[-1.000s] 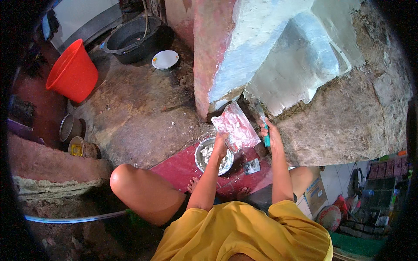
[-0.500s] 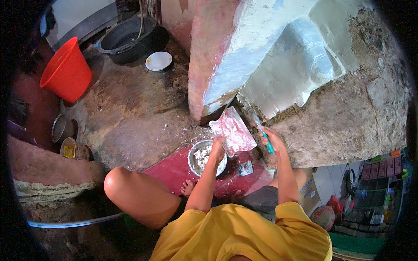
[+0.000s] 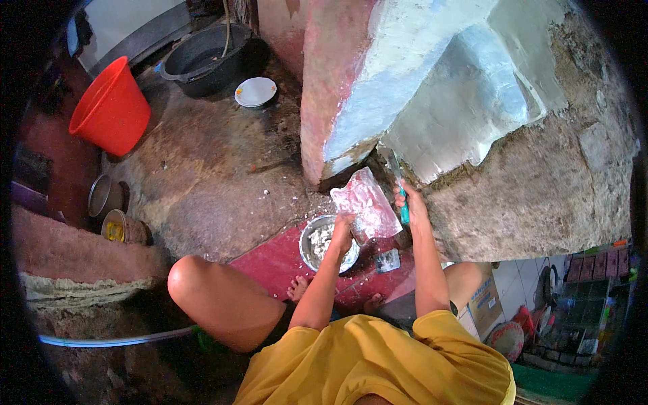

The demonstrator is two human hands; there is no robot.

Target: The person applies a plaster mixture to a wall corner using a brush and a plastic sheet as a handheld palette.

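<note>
My left hand [image 3: 343,228] is closed on the near edge of a pinkish flat sheet [image 3: 368,201] smeared with white paste. Below that hand stands a metal bowl [image 3: 304,254] with lumpy white paste [image 3: 319,237] inside. In my right hand [image 3: 415,204] is a putty knife [image 3: 404,210], gripped by its green handle. Its blade points away from me, close to the lower edge of the smooth grey plaster [image 3: 432,125] on the wall; whether it touches is too small to tell. A small packet [image 3: 387,260] lies on the red floor beside the bowl.
Rough bare masonry [image 3: 526,196] stretches along the right. A pink and white wall corner [image 3: 324,121] juts out ahead. At the far left are a red bucket [image 3: 111,111], a black basin [image 3: 202,74] and a white plate [image 3: 256,92]. A cardboard box [image 3: 484,305] stands by my right knee.
The putty knife has turned more upright in my right hand, its handle swinging left toward the sheet. The whole view has shifted slightly. My left hand keeps its grip on the sheet.
</note>
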